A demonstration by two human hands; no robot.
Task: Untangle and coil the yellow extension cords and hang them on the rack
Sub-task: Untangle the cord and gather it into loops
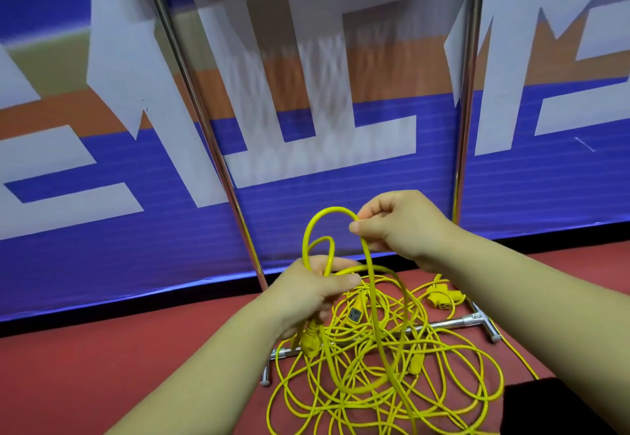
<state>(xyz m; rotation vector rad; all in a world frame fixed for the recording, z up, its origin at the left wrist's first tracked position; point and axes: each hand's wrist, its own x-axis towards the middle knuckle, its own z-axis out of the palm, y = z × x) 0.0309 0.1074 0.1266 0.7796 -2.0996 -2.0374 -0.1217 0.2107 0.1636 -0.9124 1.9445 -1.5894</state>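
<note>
Most of the yellow cords (392, 366) lay in a tangled heap on the red floor (136, 349), over the base bar of the rack (204, 117), a chrome-tube frame w/ two uprights. One loop stood raised above the heap, gripped btwn left hand (306, 294) & right hand (399, 226). A socket block (443, 298) lay at the heap's far right edge.
</note>
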